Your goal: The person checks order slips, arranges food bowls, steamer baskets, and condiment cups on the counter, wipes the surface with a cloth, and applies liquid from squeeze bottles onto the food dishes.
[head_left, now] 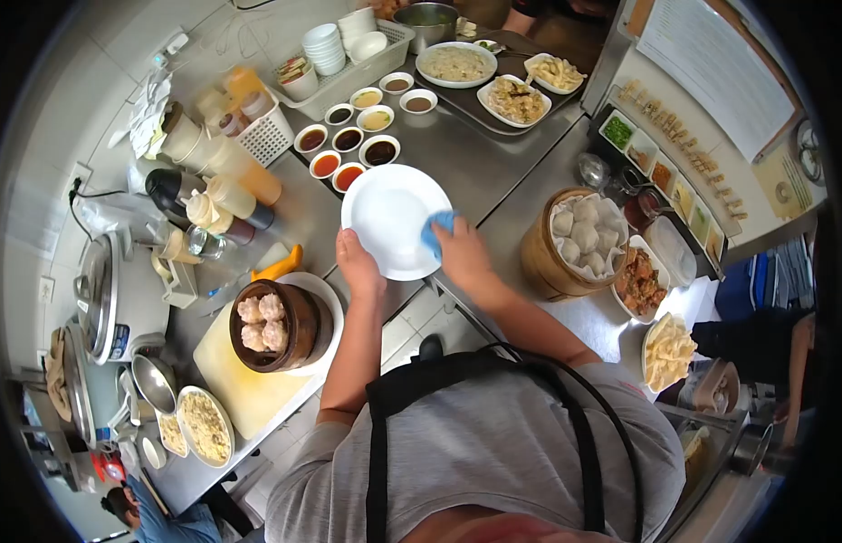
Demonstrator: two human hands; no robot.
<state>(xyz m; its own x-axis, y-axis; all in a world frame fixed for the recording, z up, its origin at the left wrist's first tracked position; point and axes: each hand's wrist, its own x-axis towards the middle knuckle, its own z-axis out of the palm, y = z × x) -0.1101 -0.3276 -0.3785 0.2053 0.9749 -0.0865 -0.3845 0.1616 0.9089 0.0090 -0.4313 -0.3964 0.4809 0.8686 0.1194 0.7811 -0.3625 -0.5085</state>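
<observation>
A white round plate (pixel 389 217) is held up in front of the body, over the counter's edge. My left hand (pixel 359 262) grips its lower left rim, thumb on top. On the plate's right rim, my right hand (pixel 464 256) presses a blue cloth (pixel 435 233) with its fingers closed on it. Small bowls of red, brown and yellow sauces (pixel 349 176) stand just beyond the plate. To the left, a steamer basket (pixel 301 326) holds several dumplings (pixel 262 323); on the right is a bamboo steamer (pixel 546 256) with pale buns (pixel 584 237).
Filled dishes (pixel 514 100) sit on a dark tray at the back. Squeeze bottles (pixel 229 195) and a cutting board (pixel 226 380) with an orange-handled tool (pixel 278 264) are at left. Fried food (pixel 670 351) lies at right. Other people (pixel 158 516) are at the frame's edges.
</observation>
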